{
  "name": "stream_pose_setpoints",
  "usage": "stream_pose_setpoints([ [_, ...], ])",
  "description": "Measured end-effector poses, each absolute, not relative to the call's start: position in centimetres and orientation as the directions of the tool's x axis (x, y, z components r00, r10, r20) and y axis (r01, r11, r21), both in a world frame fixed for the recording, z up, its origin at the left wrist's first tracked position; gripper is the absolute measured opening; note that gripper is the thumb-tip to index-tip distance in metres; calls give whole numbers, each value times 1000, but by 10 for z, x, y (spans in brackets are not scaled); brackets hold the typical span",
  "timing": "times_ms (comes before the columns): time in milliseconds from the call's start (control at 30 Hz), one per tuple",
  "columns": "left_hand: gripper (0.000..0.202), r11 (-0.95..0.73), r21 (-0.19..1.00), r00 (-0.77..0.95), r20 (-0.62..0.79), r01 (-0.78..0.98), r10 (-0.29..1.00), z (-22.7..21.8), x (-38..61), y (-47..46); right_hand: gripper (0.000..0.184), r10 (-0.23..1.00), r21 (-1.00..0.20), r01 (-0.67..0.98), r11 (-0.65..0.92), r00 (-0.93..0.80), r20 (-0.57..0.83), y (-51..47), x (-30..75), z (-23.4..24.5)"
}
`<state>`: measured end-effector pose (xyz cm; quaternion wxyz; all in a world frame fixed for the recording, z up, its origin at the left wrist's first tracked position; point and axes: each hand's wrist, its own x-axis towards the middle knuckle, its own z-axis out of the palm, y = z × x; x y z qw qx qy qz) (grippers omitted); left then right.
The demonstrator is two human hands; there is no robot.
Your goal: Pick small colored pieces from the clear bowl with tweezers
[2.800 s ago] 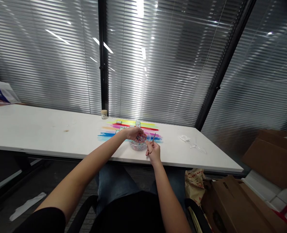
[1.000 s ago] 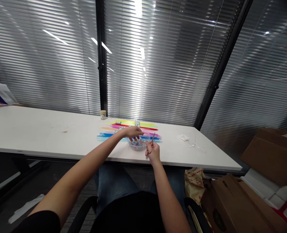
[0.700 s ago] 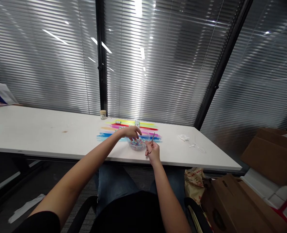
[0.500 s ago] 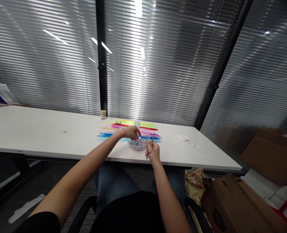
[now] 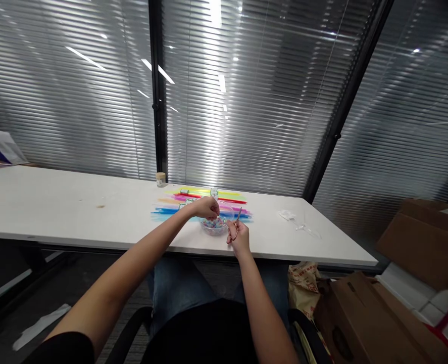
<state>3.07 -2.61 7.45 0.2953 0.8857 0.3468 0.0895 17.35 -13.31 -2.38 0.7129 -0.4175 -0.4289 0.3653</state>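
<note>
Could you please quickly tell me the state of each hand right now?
Left hand: closed, at the clear bowl; whether it pinches anything cannot be told.
Right hand: closed, holding the scissors.

clear bowl (image 5: pixel 213 232), scissors (image 5: pixel 239 215) (tips upward)
</note>
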Motion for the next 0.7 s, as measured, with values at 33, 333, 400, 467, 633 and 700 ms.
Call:
stream_pose_setpoints([
  [33, 13, -595, 580, 749, -38, 556, 662, 74, 31, -26, 34, 879, -908, -164, 386, 365, 307, -132, 174, -25],
  [333, 13, -713, 444, 781, 45, 543, 622, 75, 34, -29, 36, 876, -903, -171, 394, 367, 312, -130, 174, -27],
  [400, 17, -743, 402, 786, 85, 535, 612, 77, 36, -32, 36, 877, -904, -170, 393, 367, 312, -130, 174, -26],
  [467, 22, -759, 383, 787, 120, 526, 606, 79, 38, -35, 36, 878, -904, -174, 391, 367, 309, -130, 173, -26],
  [633, 18, -769, 352, 789, 120, 534, 603, 88, 42, -45, 37, 877, -899, -186, 397, 366, 311, -130, 173, -26],
  [700, 18, -745, 394, 782, 96, 538, 615, 88, 42, -45, 37, 875, -899, -180, 400, 366, 316, -129, 173, -27],
])
